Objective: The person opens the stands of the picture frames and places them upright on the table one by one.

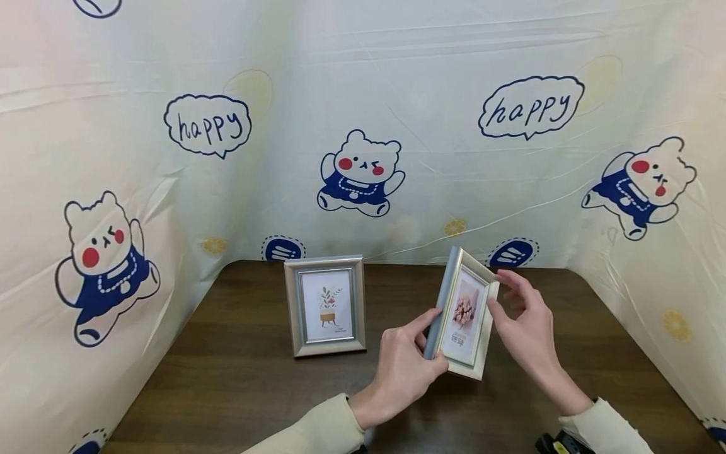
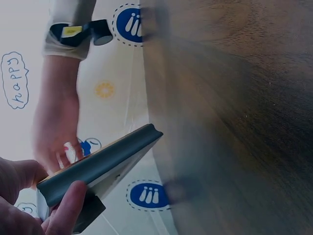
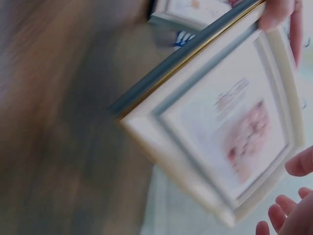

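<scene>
A picture frame (image 1: 465, 315) with a pink floral print hangs tilted above the table, its front towards the head camera. My left hand (image 1: 399, 369) grips its left side near the lower corner, thumb at the front. In the left wrist view the blue-grey edge of this frame (image 2: 102, 164) shows, with a dark piece at its back. My right hand (image 1: 527, 321) is at the opposite side, thumb and fingertips right by the upper right edge. The right wrist view shows these right fingers (image 3: 288, 210) loosely bent, not wrapped round the frame.
A second picture frame (image 1: 289, 309), with a potted-plant print, stands upright on the dark wooden table (image 1: 227, 378), left of the held one. A pale printed cloth (image 1: 431, 75) with bears and "happy" bubbles hangs round the table's back and sides.
</scene>
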Demonstrator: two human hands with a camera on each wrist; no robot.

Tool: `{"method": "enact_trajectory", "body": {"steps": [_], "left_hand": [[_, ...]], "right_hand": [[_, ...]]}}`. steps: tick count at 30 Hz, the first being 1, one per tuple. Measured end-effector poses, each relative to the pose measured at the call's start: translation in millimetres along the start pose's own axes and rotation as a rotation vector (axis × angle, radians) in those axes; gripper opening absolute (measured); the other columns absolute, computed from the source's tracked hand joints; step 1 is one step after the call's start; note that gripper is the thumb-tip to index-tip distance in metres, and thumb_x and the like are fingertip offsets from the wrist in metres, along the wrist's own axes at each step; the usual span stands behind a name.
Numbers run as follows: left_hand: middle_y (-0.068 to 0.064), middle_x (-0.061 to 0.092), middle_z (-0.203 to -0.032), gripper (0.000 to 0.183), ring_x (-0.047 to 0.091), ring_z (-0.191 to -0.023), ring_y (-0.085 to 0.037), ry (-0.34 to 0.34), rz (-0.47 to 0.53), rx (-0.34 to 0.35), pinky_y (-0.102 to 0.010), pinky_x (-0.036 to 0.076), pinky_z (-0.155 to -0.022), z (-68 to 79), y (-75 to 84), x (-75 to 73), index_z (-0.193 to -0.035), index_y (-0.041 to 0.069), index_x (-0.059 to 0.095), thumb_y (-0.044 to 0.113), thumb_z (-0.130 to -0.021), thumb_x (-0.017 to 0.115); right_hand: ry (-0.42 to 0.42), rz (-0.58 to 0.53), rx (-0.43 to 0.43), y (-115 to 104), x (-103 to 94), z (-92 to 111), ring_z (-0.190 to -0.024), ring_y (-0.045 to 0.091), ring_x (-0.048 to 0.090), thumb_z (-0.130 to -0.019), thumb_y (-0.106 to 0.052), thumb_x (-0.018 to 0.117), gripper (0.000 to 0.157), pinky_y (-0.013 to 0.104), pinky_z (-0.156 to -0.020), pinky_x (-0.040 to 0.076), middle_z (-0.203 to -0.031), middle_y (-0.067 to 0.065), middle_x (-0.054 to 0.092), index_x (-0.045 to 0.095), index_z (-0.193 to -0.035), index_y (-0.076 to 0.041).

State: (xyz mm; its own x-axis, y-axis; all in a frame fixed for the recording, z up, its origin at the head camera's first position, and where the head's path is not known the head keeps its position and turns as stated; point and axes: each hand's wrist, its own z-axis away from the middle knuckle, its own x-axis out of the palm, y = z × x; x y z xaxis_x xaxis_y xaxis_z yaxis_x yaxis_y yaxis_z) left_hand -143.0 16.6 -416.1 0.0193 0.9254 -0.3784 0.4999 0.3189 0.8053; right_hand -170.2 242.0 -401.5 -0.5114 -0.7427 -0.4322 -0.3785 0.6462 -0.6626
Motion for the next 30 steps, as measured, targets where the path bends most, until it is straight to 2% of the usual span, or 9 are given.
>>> {"method": "enact_trajectory", "body": {"steps": [6,14,24,30], "left_hand": [[0.013,0.057,-0.062,0.073,0.054,-0.053,0.007,0.026,-0.001,0.034,-0.016,0.047,-0.05,-1.6,-1.0,0.8,-0.14,0.016,0.07,-0.003,-0.07,0.079],[0.012,0.057,-0.062,0.075,0.052,-0.052,0.01,0.064,-0.008,0.084,-0.015,0.047,-0.049,-3.3,1.0,1.7,-0.14,0.018,0.07,-0.002,-0.069,0.079],[0.013,0.058,-0.063,0.075,0.051,-0.053,0.01,0.062,-0.004,0.098,-0.015,0.047,-0.05,-1.9,1.6,3.0,-0.141,0.014,0.069,-0.003,-0.069,0.078],[0.012,0.059,-0.066,0.073,0.051,-0.055,0.01,0.06,-0.001,0.132,-0.014,0.048,-0.051,-0.3,0.7,4.1,-0.14,0.011,0.069,-0.005,-0.07,0.078]], "right_hand": [[-0.055,-0.077,-0.06,-26,5.5,-10,-0.097,0.025,0.057,-0.092,0.003,0.076,0.055,0.024,-0.079,0.043,-0.135,0.014,0.069,0.059,-0.144,-0.006],[-0.124,-0.181,-0.091,-46,13.7,-18,-0.11,0.031,0.055,-0.099,-0.002,0.07,0.058,0.036,-0.086,0.042,-0.149,0.008,0.06,0.05,-0.153,-0.009],[-0.139,-0.224,-0.073,-56,20.1,-17,-0.111,0.029,0.056,-0.098,-0.001,0.071,0.058,0.041,-0.087,0.042,-0.147,0.01,0.061,0.052,-0.152,-0.011],[-0.098,-0.214,-0.08,-61,20.9,-20,-0.106,0.027,0.056,-0.094,-0.001,0.076,0.06,0.041,-0.085,0.043,-0.142,0.012,0.065,0.055,-0.15,-0.01]]}}
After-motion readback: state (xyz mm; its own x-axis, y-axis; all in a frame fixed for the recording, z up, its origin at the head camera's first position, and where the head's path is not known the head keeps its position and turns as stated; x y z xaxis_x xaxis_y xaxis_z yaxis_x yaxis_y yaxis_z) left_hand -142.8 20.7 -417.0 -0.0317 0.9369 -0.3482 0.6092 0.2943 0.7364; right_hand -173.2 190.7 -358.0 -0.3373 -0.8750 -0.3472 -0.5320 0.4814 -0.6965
